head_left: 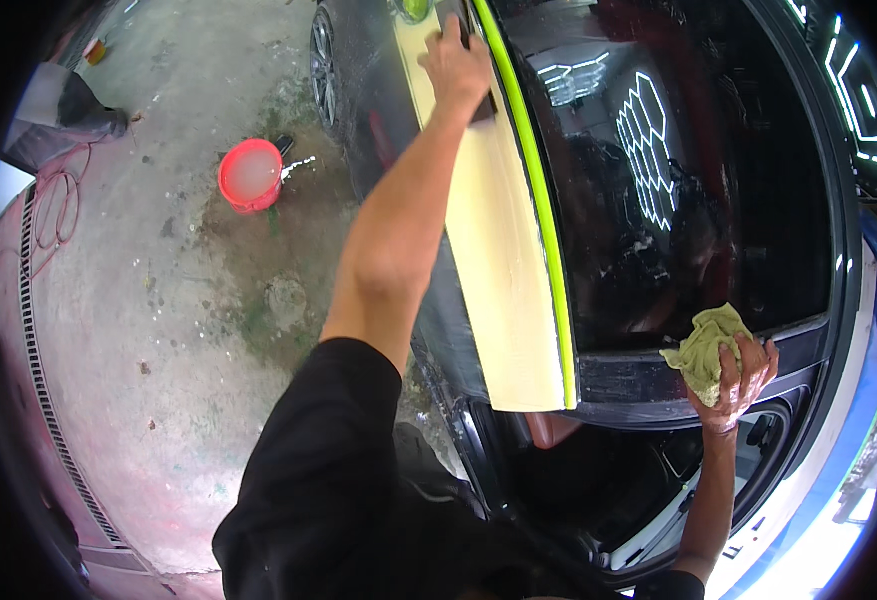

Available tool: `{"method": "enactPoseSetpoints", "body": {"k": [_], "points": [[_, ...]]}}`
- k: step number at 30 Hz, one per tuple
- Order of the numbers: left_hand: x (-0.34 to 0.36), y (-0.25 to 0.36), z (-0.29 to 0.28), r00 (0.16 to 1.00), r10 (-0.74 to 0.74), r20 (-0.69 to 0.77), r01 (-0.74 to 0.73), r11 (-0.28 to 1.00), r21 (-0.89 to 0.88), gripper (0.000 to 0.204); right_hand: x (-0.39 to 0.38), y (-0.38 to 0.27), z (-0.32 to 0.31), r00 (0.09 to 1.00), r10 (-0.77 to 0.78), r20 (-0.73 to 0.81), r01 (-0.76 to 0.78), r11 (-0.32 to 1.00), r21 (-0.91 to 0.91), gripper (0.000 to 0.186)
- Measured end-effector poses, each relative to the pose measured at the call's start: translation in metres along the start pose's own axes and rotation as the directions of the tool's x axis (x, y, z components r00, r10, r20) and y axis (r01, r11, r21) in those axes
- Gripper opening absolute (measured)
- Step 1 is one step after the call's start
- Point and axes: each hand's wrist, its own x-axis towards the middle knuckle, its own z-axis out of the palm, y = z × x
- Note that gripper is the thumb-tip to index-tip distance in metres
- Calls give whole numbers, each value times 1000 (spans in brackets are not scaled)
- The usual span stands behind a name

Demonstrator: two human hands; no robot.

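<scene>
My left hand (pixel 455 68) reaches far forward, its fingers closed over a dark flat block (pixel 483 108). The block rests on a pale yellow panel area (pixel 498 290) along the side of a dark car. Bright green tape (pixel 536 180) borders that area beside the dark window glass (pixel 678 150). At the right, my right hand (pixel 743 375) grips a crumpled yellow-green cloth (pixel 703 350) against the lower corner of the window frame. Most of the block is hidden beneath my left hand.
A red bucket (pixel 248 178) of cloudy liquid stands on the stained concrete floor (pixel 168 300) to the left. Beyond it are a pink hose (pixel 58 205) and a drain grate (pixel 43 380). The car's door opening (pixel 608 480) lies near my body. A wheel (pixel 323 60) shows farther ahead.
</scene>
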Motion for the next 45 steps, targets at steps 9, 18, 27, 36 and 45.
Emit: {"method": "enactPoseSetpoints", "body": {"k": [9, 18, 27, 36, 45], "points": [[-226, 46, -23, 999, 40, 10, -38, 992, -117, 56, 0, 1, -18, 998, 15, 69, -14, 1000, -12, 80], [-181, 31, -18, 998, 24, 64, -16, 992, -124, 58, 125, -71, 17, 927, 342, 152, -372, 801, 468, 53], [-78, 27, -18, 998, 11, 60, -10, 1000, -8, 53, 339, -103, 173, 884, 397, 248, -465, 692, 552, 36], [-160, 27, -17, 998, 44, 54, -43, 999, -30, 60, 267, 43, 65, 983, 140, -121, -126, 985, 119, 41], [-191, 29, -27, 984, 17, 176, -3, 997, -80, 58, 185, 143, 0, 990, -113, 78, 115, 993, -12, 68]]}}
